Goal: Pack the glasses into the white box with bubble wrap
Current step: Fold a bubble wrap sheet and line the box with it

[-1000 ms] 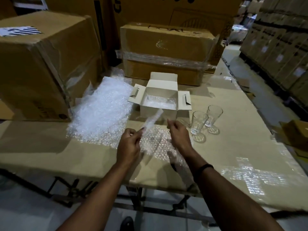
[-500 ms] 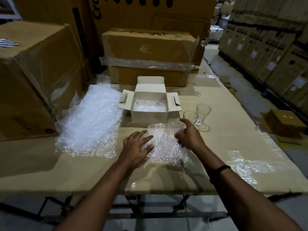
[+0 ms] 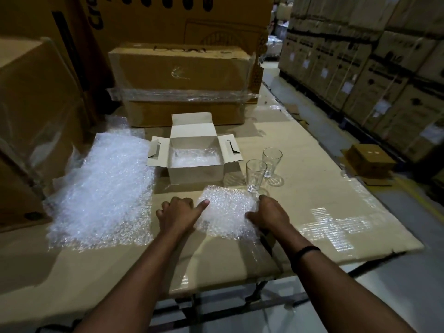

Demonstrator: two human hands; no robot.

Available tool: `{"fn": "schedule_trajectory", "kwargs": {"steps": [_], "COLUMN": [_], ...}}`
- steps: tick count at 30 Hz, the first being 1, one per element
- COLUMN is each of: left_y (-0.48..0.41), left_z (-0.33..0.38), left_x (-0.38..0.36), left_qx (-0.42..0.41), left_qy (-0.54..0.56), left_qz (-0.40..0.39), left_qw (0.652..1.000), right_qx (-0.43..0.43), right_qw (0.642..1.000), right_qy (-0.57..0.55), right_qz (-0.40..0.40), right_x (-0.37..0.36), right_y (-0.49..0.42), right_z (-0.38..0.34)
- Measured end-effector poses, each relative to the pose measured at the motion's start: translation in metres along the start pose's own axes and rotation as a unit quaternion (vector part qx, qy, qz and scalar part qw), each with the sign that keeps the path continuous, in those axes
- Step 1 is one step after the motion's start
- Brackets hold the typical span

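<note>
Wrapping step: the left hand (image 3: 179, 212) is pressing the bubble wrap sheet (image 3: 225, 210) onto the worktop (image 3: 317, 188) with a straight index finger. The right hand (image 3: 271, 212) is resting on its edge, and whether its fingers are gripping cannot be told. The glasses (image 3: 255, 174) are standing beside the white box (image 3: 195, 173). Next, one likely needs laying on the sheet.

Bare tabletop (image 3: 319, 188) lies open right of the glasses (image 3: 255, 175); white box (image 3: 195, 173), bubble-wrap pile (image 3: 101, 188) and taped carton (image 3: 182, 75) block left and rear.

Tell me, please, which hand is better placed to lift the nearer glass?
Probably the right hand: it rests on the bubble wrap sheet close to the nearer glass; the left hand is on the sheet's far side.
</note>
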State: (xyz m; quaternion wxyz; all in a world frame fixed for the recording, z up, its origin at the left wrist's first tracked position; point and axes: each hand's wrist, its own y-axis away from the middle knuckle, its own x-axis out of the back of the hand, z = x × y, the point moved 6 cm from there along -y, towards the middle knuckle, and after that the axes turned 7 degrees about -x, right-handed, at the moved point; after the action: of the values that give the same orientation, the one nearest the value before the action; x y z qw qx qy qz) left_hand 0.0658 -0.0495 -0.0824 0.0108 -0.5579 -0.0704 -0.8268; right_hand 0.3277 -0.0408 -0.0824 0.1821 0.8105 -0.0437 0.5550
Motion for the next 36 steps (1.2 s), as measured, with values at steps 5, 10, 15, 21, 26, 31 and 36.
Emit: {"fn": "schedule_trajectory", "kwargs": {"steps": [5,10,15,21,26,31,36], "left_y": [-0.024,-0.026,-0.029,-0.024,-0.032,-0.041,-0.044], "left_z": [-0.006,0.002,-0.007,-0.024,-0.039,-0.047,-0.044], "left_x": [-0.004,-0.005,0.004,0.031,0.049,0.074,0.101], "left_qx": [0.037,0.003,-0.003,0.007,-0.03,-0.069,-0.075], "left_qy": [0.089,0.139,0.377,0.546,0.52,0.481,0.42], "left_qz": [-0.066,-0.036,0.01,0.006,0.008,0.129,0.254], "left_qw": [0.993,0.99,0.926,0.838,0.854,0.864,0.868], "right_qx": [-0.042,-0.055,-0.003,-0.028,-0.042,0.006,0.092], "right_qw": [0.998,0.993,0.986,0.891,0.8,0.834,0.867], "right_qy": [-0.037,-0.07,-0.143,-0.441,-0.586,-0.551,-0.488], "right_qz": [-0.031,-0.079,-0.08,-0.106,-0.123,-0.012,0.03], "right_x": [-0.001,0.0,-0.007,-0.009,-0.015,0.005,0.042], "right_y": [0.0,-0.007,-0.005,0.009,0.011,0.016,0.01], "right_z": [-0.002,-0.01,-0.027,-0.051,-0.071,-0.085,-0.115]}}
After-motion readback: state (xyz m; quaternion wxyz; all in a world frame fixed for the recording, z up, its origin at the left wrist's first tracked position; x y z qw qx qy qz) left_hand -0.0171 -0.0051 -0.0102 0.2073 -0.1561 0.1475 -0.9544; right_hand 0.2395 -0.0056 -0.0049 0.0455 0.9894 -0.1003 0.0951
